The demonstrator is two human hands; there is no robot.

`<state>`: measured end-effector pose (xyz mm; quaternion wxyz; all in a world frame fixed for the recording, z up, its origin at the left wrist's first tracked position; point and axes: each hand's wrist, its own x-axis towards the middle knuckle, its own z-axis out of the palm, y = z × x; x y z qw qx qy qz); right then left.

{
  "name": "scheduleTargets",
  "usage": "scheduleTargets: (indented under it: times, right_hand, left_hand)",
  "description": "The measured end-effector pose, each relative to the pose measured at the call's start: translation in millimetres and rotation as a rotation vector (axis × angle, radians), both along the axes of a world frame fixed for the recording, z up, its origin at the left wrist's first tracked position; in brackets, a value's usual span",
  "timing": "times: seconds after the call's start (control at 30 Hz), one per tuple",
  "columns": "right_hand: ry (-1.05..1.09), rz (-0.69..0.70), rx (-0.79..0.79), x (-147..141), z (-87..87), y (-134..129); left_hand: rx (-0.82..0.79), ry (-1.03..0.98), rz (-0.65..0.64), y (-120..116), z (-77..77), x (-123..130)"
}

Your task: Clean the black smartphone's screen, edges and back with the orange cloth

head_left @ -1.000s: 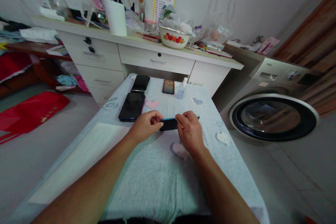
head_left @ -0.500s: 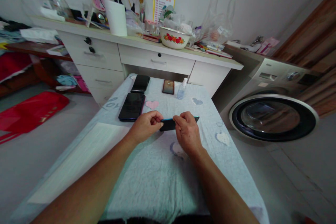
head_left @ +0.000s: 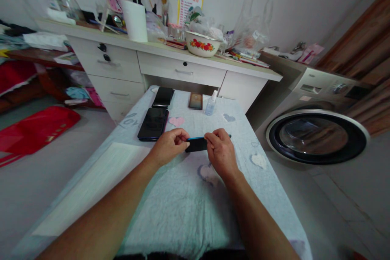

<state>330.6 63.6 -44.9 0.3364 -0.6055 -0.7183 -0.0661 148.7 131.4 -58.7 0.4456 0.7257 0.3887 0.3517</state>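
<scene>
A slim dark phone (head_left: 197,144) with a bluish upper edge is held sideways, tilted on its long edge, above the cloth-covered table. My left hand (head_left: 174,143) pinches its left end between thumb and fingers. My right hand (head_left: 222,148) is closed over the phone's right part, fingertips at the upper edge; whether anything small is inside those fingers is hidden. Left of my hands lie two dark tablet-like devices, a nearer one (head_left: 152,124) and a farther one (head_left: 163,97). Beyond the held phone are a brown-screened phone (head_left: 195,100) and a clear spray bottle (head_left: 211,104).
A pale patterned cloth (head_left: 170,203) covers the table, with a long whitish strip (head_left: 91,187) at the left. Behind stands a white drawer cabinet (head_left: 183,69) bearing a flowered bowl (head_left: 203,44) and a paper roll (head_left: 134,21). A washing machine (head_left: 319,89) is at the right.
My right hand has slid a little to the right along the phone's upper edge, exposing more of its dark face. My left hand and the phone stay in place.
</scene>
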Motion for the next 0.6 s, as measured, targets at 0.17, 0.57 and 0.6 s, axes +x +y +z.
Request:
scheduleTargets:
  times: [0.17, 0.57, 0.6]
  right_hand:
    - [0.022, -0.009, 0.004, 2, 1.0, 0]
    - [0.0, 0.024, -0.016, -9, 2.3, -1]
    - [-0.002, 0.027, -0.02, -10, 2.8, -2]
  left_hand:
    - [-0.015, -0.017, -0.004, 0, -2.1, 0]
    - [-0.071, -0.054, -0.014, 1, -2.3, -1]
    - [-0.073, -0.056, -0.019, 2, -3.1, -1]
